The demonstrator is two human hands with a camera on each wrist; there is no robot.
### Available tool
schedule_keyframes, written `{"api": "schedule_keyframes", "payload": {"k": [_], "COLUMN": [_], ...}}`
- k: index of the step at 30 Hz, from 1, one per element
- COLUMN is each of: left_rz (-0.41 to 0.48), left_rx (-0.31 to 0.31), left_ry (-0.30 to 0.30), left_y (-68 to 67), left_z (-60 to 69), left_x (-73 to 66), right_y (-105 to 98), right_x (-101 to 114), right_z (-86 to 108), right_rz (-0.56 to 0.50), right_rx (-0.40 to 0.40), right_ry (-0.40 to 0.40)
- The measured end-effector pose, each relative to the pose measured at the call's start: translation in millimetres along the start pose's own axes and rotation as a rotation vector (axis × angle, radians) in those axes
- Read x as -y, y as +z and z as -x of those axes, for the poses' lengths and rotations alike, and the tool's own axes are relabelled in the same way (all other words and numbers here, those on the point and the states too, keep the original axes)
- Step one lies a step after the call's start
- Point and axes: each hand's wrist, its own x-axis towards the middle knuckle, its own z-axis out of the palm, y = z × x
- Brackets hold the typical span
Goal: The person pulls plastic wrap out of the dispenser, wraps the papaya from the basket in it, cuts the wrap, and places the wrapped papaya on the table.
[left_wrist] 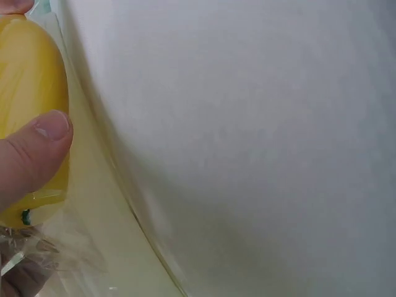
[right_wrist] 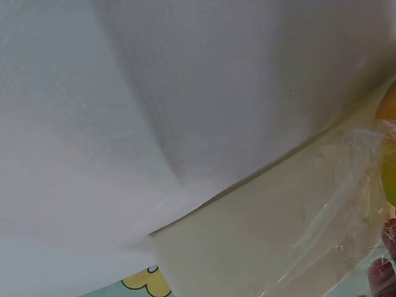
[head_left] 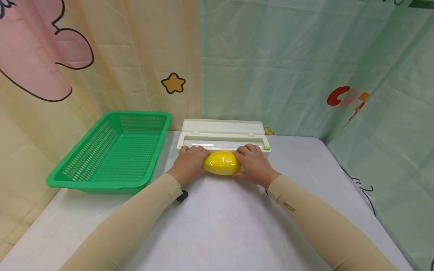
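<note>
A glossy yellow oval fruit [head_left: 222,163] sits between my two hands, just in front of a white cling film dispenser [head_left: 223,138]. My left hand [head_left: 190,162] grips its left end; in the left wrist view the thumb [left_wrist: 37,151] presses on the fruit [left_wrist: 34,80]. My right hand [head_left: 253,165] holds the right end. Clear cling film [right_wrist: 334,192] stretches about the fruit, crinkled near the fingertips in both wrist views. The dispenser's lid [head_left: 222,125] stands raised at the back, and a green slider [head_left: 266,148] sits at its right end. Most right fingers are out of the right wrist view.
A green plastic basket [head_left: 130,158] with slotted walls stands on the left of the white-covered table [head_left: 217,233]. Printed curtains [head_left: 271,67] hang behind the table and along its right side. Near the left cuff a small black object [head_left: 182,196] shows.
</note>
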Motion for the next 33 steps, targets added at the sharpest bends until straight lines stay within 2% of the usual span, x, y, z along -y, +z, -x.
{"api": "schedule_keyframes", "payload": {"k": [10,19,25,29,33], "left_rz": [0.068,0.051,0.058,0.061,0.047], "left_rx": [0.055,0.060,0.076,0.067,0.061], "left_ry": [-0.017,-0.004,-0.003,-0.003,-0.006], "left_y": [-1.2,-1.4,-3.5,-4.7,-5.1], "left_z": [0.7,-1.0,-2.3,-3.0,-3.3], "left_x": [-1.6,0.4,0.3,0.3,0.5], "right_y": [4,5,2,-1,-3], "right_x": [-1,-1,3,7,12], "right_z": [-0.9,-2.0,1.3,5.0,8.4], "right_rz": [0.013,0.046,0.025,-0.006,-0.006], "right_rx": [0.043,0.052,0.067,0.064,0.019], "right_ry": [0.002,-0.010,0.022,0.054,0.056]}}
